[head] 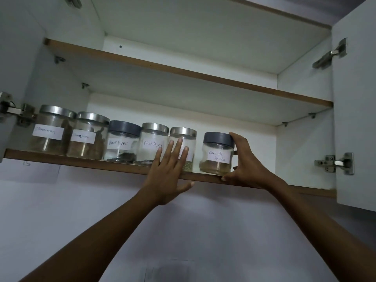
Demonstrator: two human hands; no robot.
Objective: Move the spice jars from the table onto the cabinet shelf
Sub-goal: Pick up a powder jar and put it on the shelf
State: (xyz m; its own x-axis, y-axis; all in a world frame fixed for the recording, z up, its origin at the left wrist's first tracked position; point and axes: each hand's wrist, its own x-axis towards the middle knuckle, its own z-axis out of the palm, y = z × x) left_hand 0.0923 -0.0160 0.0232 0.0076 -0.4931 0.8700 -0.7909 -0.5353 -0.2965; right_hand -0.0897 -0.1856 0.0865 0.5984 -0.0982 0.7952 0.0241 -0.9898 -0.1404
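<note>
Gripping the coriander jar [216,157], the right hand [250,167] curls its fingers behind the dark plastic lid, with the thumb at the base. The jar is clear, round, waisted glass with a paper label, and stands at the front edge of the lower shelf [81,161], a white board with a brown lip. The left hand [168,169] is flat with straight fingers in front of a steel-lidded jar [183,137] just to the left. Four more labelled jars [121,142] crowd leftward. To the right, open shelf runs to the side wall by the open door [356,119]. The upper shelf [183,72] sits well above the lids.
</note>
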